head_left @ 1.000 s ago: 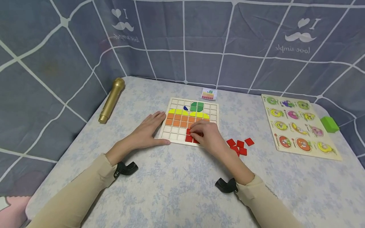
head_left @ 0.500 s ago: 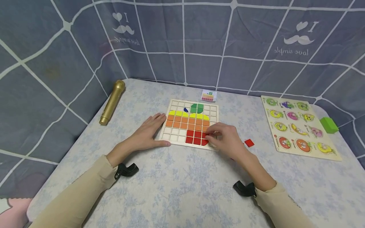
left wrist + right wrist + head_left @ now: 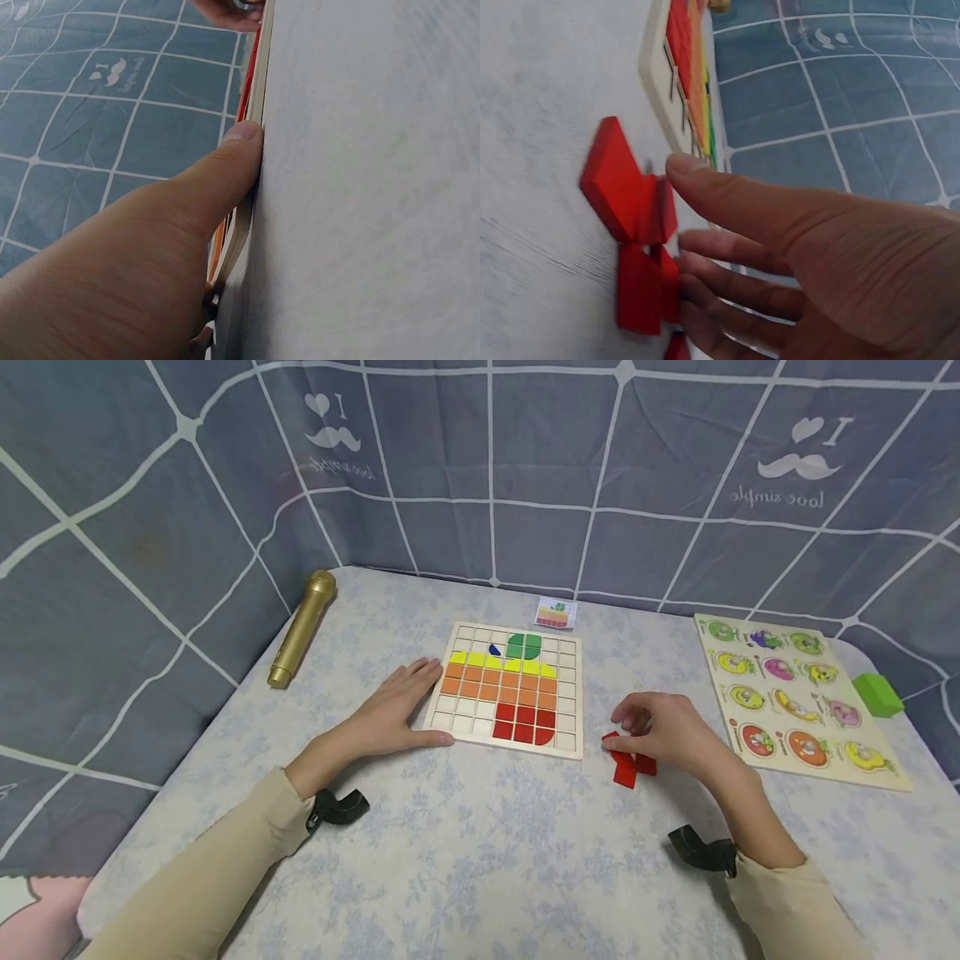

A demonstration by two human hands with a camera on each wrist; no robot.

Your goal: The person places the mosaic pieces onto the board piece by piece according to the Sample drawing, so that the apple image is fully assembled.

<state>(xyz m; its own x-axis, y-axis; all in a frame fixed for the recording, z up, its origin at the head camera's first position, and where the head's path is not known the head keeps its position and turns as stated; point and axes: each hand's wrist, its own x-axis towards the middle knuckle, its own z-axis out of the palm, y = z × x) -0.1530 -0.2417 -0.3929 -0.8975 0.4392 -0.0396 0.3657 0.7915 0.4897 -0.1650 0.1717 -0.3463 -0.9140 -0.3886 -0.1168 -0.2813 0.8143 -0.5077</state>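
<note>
A wooden grid board (image 3: 567,693) holds rows of yellow, orange and red tiles, with green pieces and a blue one near its top. My left hand (image 3: 382,714) rests against the board's left side, fingers straight and thumb at the front left corner. Right of the board, my right hand (image 3: 671,731) hovers over a small pile of loose red tiles (image 3: 625,775). Its thumb is at the tiles, and the hand covers some of them. In the right wrist view, thumb and fingers stand apart beside the red tiles (image 3: 611,180), pinching none.
Behind the board lies a small picture card (image 3: 555,612). A fruit puzzle board (image 3: 738,731) is at the right, with a green block (image 3: 877,695) beside it. At the left lies a gold microphone (image 3: 302,631). A tiled-pattern curtain (image 3: 540,468) rises behind the table.
My right hand has left the board's red tiles and moved right to the loose pile. A rounded red tile now sits at the red block's lower right corner. My left hand stays put.
</note>
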